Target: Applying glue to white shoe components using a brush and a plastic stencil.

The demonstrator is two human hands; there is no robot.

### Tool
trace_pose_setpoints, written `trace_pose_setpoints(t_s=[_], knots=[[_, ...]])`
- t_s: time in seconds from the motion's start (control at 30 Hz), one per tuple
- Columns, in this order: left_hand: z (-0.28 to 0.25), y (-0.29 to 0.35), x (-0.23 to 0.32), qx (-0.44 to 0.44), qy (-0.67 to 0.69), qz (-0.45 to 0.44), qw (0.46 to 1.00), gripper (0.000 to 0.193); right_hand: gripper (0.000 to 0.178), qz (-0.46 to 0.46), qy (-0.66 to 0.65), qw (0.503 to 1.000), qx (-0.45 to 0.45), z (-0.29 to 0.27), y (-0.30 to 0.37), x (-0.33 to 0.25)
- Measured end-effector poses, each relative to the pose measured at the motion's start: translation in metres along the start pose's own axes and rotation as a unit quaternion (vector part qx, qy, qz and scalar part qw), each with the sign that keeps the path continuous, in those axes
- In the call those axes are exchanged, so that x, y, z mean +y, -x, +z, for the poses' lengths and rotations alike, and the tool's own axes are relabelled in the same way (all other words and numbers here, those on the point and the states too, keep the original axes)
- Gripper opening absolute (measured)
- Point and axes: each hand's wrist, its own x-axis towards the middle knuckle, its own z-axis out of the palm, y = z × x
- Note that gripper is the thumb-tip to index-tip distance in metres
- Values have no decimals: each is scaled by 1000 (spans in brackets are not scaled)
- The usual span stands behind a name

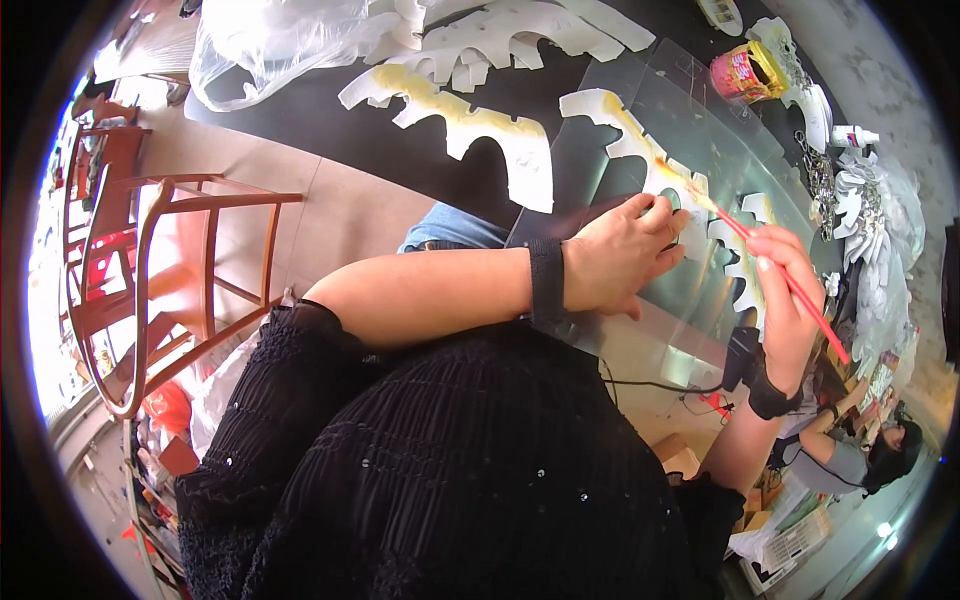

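Observation:
My right hand (787,283) is closed round the red handle of a paintbrush (735,224). The brush's pale bristles touch a white, notched, curved piece (622,122), which carries a yellow-orange coating along its edge. My left hand (628,240) presses bent fingers onto the same piece, holding its lower part on the glass sheet (660,300); the fingers partly cover it. Another white notched piece (742,262) lies just right of it, partly behind my right hand. To the left rests a similar piece (525,165), yellow along its upper side.
More white notched pieces (500,45) and a clear plastic bag (275,50) lie at the back of the dark table (420,175). At the right stand a pink-and-yellow tub (735,78) and a small white bottle (852,136). A wooden chair (210,260) is at left; another person (845,455) sits at lower right.

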Motion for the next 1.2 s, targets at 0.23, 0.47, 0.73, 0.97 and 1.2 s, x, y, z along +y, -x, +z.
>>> trace_pose_setpoints(t_s=[0.23, 0.47, 0.73, 0.97, 1.2], knots=[[1, 0, 0, -1, -6, -8, 1000, 77, 11, -2, 10, 1000, 14, -5, 7, -5], [-1, 0, 0, -2, -10, -3, 1000, 77, 11, -11, 28, 999, -32, -12, 6, -10], [1, 1, -1, 0, -16, -7, 1000, 77, 12, -13, 23, 999, -27, -2, 0, -9], [0, 1, -1, 9, -7, -3, 1000, 76, 14, 53, 35, 998, 16, -21, 14, -4], [-1, -1, -2, -1, -8, -4, 1000, 78, 14, 89, -9, 996, 31, -26, 19, -1]])
